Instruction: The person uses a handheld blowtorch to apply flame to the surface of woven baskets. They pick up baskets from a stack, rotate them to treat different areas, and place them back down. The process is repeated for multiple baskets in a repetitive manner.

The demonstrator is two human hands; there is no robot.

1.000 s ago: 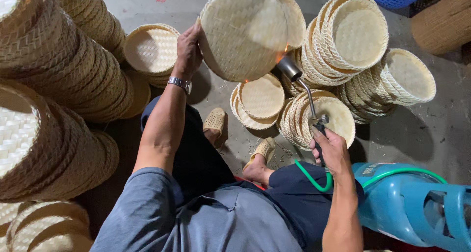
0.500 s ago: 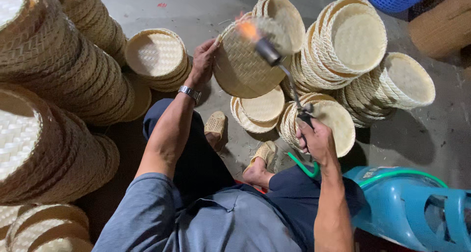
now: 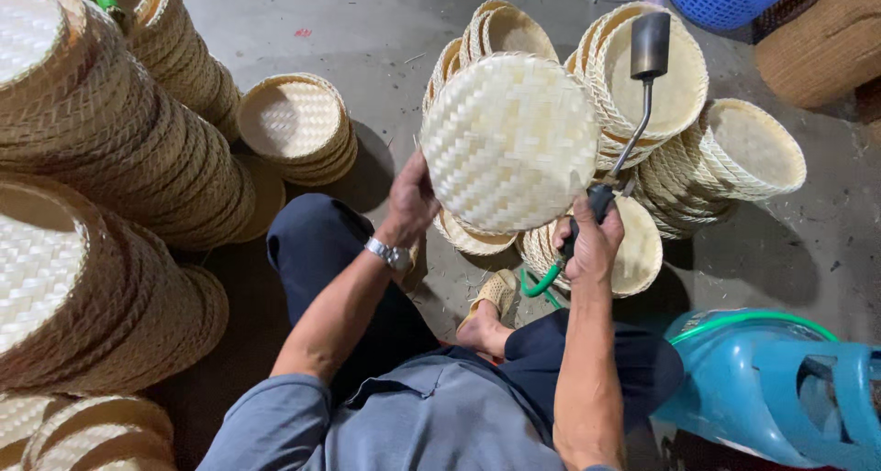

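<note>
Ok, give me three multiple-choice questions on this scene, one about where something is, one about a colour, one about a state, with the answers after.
1. Where does the torch nozzle point?
A. Up, beside the held basket's right edge
B. Down at the floor
C. At the person's foot

2. What colour is the hose below the right hand?
A. Red
B. Green
C. White

3. How is the round woven basket held?
A. Lying flat on the floor
B. Stacked on the pile at left
C. Raised in the left hand, its woven bottom toward the camera

Answers: 1 A, the nozzle stands above the right hand with a faint flame at the top of the picture. 2 B, a green loop curls under the fist. 3 C, the left hand's fingers grip the basket's lower left rim, off the floor.
</note>
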